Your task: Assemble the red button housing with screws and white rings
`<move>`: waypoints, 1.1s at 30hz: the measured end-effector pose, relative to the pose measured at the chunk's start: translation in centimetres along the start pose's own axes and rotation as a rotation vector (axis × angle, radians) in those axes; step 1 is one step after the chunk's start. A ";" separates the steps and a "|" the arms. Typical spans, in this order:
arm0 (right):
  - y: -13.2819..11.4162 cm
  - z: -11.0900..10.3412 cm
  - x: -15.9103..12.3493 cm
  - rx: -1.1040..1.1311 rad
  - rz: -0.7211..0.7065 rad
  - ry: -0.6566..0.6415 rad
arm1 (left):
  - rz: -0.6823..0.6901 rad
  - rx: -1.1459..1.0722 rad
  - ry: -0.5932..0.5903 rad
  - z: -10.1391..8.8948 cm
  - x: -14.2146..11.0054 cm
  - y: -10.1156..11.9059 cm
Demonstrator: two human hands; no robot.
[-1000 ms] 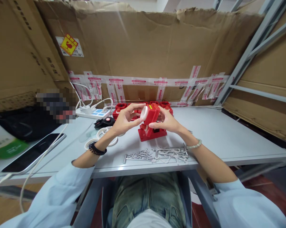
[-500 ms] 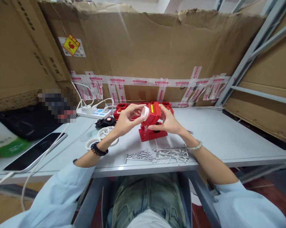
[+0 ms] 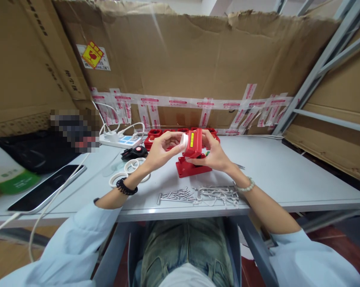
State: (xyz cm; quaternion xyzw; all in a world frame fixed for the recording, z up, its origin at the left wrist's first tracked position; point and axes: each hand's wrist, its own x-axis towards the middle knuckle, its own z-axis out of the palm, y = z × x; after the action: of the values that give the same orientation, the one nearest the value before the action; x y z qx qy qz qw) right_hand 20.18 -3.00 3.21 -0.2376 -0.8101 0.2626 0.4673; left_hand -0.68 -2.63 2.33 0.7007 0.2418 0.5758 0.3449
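Observation:
Above the table, my right hand [image 3: 213, 153] grips a red plastic housing [image 3: 197, 143] with a yellow label on its side. My left hand [image 3: 162, 149] pinches a white ring [image 3: 184, 142] against the housing's left end. Whether the ring is seated there I cannot tell. Just below the housing stands a red bracket-like base [image 3: 191, 167], partly covered by my right fingers. More white rings [image 3: 131, 165] lie under and beside my left forearm. Near the front edge are loose metal screws [image 3: 180, 195] and a tangle of thin white and metal pieces [image 3: 217, 193].
Other red housings [image 3: 152, 139] line up behind my hands. To the left are a black device [image 3: 134, 152], a white power strip [image 3: 120, 141] with cables, and a phone [image 3: 46, 189]. A cardboard wall [image 3: 182, 59] closes off the back; a metal frame [image 3: 311, 79] rises at the right.
The red housing has turned slightly, and its yellow label stands more upright. Both hands keep their hold on the housing and ring. The camera view has shifted a little.

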 end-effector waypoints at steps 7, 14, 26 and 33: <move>0.6 -0.1 -0.2 -0.184 -0.072 0.048 | -0.083 0.021 0.004 0.1 0.1 0.0; 0.8 0.0 -0.3 -0.297 -0.135 0.069 | -0.128 0.041 0.024 0.3 0.0 0.0; 0.7 -0.1 -0.2 -0.235 -0.119 0.061 | -0.090 -0.003 -0.001 0.2 0.0 -0.1; 0.1 -0.2 -0.1 -0.078 -0.004 0.027 | 0.083 0.013 -0.091 0.0 0.0 0.2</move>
State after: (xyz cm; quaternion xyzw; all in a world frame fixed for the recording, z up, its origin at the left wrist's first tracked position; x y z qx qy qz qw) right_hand 20.37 -2.95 3.15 -0.2574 -0.8139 0.2264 0.4691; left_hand -0.73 -2.73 2.51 0.7378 0.2003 0.5558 0.3266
